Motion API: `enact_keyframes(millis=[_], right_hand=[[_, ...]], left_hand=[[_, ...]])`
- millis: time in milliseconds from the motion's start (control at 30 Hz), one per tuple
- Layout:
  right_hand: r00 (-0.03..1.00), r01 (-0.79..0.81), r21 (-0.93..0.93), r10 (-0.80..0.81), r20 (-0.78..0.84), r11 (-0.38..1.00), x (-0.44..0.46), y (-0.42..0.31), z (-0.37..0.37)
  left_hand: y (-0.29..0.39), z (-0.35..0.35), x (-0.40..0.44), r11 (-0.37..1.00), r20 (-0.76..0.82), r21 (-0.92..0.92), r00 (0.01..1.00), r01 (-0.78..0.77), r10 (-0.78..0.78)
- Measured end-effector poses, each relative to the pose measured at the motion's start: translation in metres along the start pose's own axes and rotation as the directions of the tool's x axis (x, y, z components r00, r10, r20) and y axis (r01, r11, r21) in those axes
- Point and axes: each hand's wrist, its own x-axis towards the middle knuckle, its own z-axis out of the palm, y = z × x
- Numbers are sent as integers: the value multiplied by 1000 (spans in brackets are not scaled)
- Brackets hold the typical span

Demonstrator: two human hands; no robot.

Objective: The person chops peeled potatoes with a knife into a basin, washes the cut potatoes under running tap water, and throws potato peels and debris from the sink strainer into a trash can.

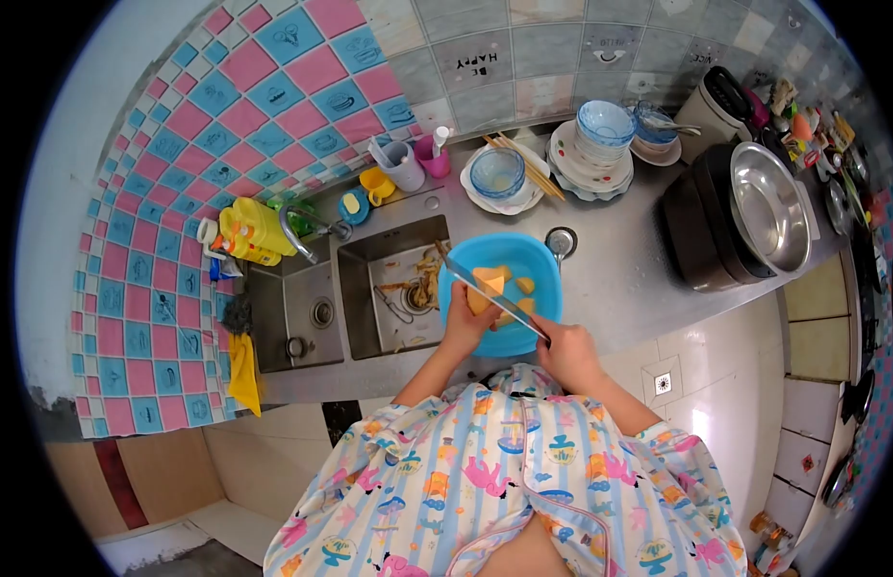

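Tiled kitchen, steel table (631,252): knife work over a blue basin (550,262)

We list the contents as follows.

Item: one yellow piece (488,280), in the left hand (466,323), above the basin; our left fingers are curled around it.

Item: one knife (502,302), in the right hand (569,354); our right fingers are closed about its handle. Its blade crosses the piece; whether it bites in, we cannot tell.

Item: several smaller yellow chunks (525,286), loose inside the basin.

Item: brownish scraps (426,288), gathered near the drain in the sink's right compartment (369,258), just beside the basin.

Also held on the table: a glass bowl (497,173) in a white dish, stacked plates (583,173), a dark cooker (698,231) bearing a steel bowl (768,207).

Progress, in our judgement: part done. Some chunks appear finished; the held piece remains whole or nearly so. Any further uncut stock, we cannot see.
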Motion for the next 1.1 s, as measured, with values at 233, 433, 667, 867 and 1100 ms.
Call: enact_keyframes(millis=[233, 433, 667, 867, 1100], right_hand=[[1000, -8, 21, 8, -19, 1000, 4, 1, 0], [999, -14, 59, 16, -43, 998, 3, 3, 6], [980, -176, 67, 168, 108, 982, 8, 10, 5], [995, -95, 179, 97, -6, 979, 9, 9, 4], [981, -168, 101, 157, 111, 981, 15, 20, 7]], left_hand=[[16, -2, 2, 997, 97, 6, 992, 76, -77], [52, -4, 3, 976, 291, -55, 938, 211, -187], [6, -8, 15, 781, 192, 502, 928, -373, 320], [43, 2, 6, 925, 279, -13, 890, 379, -361], [6, -3, 12, 934, 230, 350, 973, -75, -8]])
